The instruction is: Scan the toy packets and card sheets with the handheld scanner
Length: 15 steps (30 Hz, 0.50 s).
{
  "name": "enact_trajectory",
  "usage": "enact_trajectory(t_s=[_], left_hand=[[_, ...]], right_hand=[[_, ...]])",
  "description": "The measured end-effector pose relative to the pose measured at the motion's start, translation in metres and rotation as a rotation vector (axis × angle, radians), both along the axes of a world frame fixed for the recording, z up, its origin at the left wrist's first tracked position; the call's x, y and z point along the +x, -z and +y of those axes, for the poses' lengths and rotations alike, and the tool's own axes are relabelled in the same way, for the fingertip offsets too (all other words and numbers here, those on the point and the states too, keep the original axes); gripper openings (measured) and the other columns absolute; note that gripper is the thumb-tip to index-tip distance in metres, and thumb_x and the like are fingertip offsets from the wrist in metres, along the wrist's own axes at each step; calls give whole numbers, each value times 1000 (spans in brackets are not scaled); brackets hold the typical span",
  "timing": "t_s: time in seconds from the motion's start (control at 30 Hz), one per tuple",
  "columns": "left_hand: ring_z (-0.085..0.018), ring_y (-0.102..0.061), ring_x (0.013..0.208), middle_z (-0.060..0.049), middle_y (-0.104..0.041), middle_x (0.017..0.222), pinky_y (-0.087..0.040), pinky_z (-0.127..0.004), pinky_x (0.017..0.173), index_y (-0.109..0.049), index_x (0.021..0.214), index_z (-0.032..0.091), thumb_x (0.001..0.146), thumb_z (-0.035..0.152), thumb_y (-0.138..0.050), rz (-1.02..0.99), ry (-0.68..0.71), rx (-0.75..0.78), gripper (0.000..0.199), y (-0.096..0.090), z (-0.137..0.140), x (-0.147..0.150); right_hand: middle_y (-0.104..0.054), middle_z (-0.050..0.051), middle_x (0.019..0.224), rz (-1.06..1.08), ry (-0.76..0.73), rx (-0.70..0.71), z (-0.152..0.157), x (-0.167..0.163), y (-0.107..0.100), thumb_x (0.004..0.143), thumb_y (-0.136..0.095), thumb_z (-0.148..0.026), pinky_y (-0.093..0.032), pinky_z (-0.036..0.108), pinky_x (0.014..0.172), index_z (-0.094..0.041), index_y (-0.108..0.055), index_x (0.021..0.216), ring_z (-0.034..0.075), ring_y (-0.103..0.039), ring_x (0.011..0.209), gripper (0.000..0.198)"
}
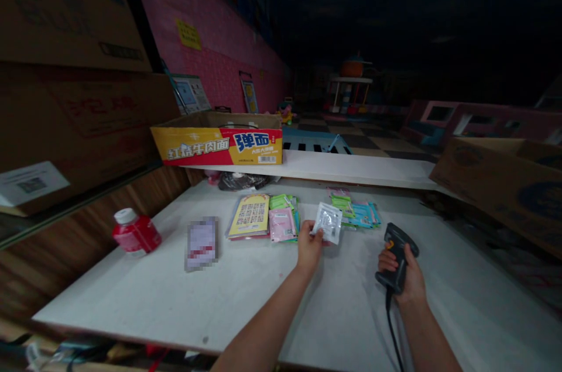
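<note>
Between the thumb and fingers of my left hand (309, 244) is a small silvery-white sachet (329, 221), its face turned up towards me. My right hand (411, 281) grips a dark barcode scanner (398, 252) by its handle, and a black cord runs down from it. Left of the sachet lie pink sachets (281, 226) and green sachets (281, 201), beside a yellow booklet or card stack (251, 214) printed with codes. Beyond my left hand, more green and blue sachets (363, 215) lie in a loose pile.
A red bottle with a white cap (137, 233) lies tilted at the left, near a blurred-out flat item (202, 242). A yellow and red noodle carton (223, 147) stands on the raised shelf (351, 164). Cardboard boxes (79, 120) flank the white table (237, 302) on both sides.
</note>
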State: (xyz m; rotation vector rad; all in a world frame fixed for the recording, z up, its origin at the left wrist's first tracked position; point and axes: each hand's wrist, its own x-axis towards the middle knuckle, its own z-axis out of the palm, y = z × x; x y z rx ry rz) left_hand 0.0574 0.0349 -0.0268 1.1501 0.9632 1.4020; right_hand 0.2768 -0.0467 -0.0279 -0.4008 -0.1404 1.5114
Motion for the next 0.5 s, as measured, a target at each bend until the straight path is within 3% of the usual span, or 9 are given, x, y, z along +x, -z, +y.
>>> enact_trajectory(t_s=[0.1, 0.2, 0.37, 0.5], left_hand=[[-16, -66, 80, -5, -62, 98, -58, -28, 62, -47, 95, 19, 80, 33, -58, -28, -236, -20, 23, -16, 12, -29], [-16, -68, 79, -7, -64, 95, -57, -27, 62, -50, 92, 16, 77, 16, -55, 136, -374, -108, 16, -40, 37, -63], [-18, -68, 67, -6, -67, 79, -51, -25, 58, -55, 85, 14, 75, 9, -54, 521, -441, -219, 12, -68, 68, -95], [-22, -68, 79, -6, -68, 75, -48, -26, 65, -57, 83, 16, 74, 13, -59, 794, -501, -181, 10, -80, 63, -105]], right_hand=[[-44, -6, 62, 59, -3, -15, 1, 0, 1, 71, -75, -30, -44, 14, 37, -18, -52, 92, 6, -45, 45, 33], [-45, -6, 62, 77, -2, -18, 1, -1, 0, 72, -75, -29, -44, 15, 37, -18, -52, 92, 6, -45, 46, 32], [-42, -7, 61, 31, 5, -9, 2, -1, 1, 70, -76, -30, -43, 16, 36, -18, -52, 90, 7, -44, 44, 33], [-42, -7, 61, 7, -9, 4, 2, 0, 2, 71, -75, -31, -44, 16, 37, -19, -52, 90, 7, -45, 45, 32]])
